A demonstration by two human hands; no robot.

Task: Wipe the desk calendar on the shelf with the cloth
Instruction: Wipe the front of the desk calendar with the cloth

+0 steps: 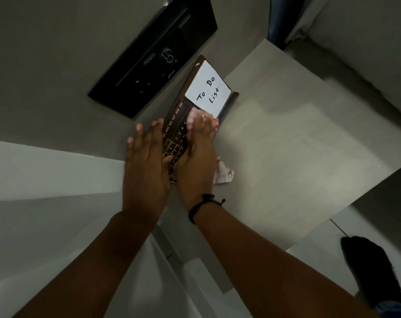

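Note:
A dark brown desk calendar (pixel 175 115) stands on the pale shelf (pixel 286 138), leaning towards the wall. It shows month names, date numbers and a white "To Do List" note (pixel 208 88). My right hand (pixel 198 157) presses a white-and-red cloth (pixel 223 173) flat against the calendar's face, with cloth showing at the fingertips and below the palm. My left hand (pixel 146 161) lies open with fingers spread along the calendar's left edge, steadying it.
A black wall-mounted panel (pixel 153 56) hangs just left of the calendar. The shelf's front edge runs diagonally at lower right. A black-socked foot (pixel 369 267) stands on the floor below. A black cord bracelet (pixel 201 205) circles my right wrist.

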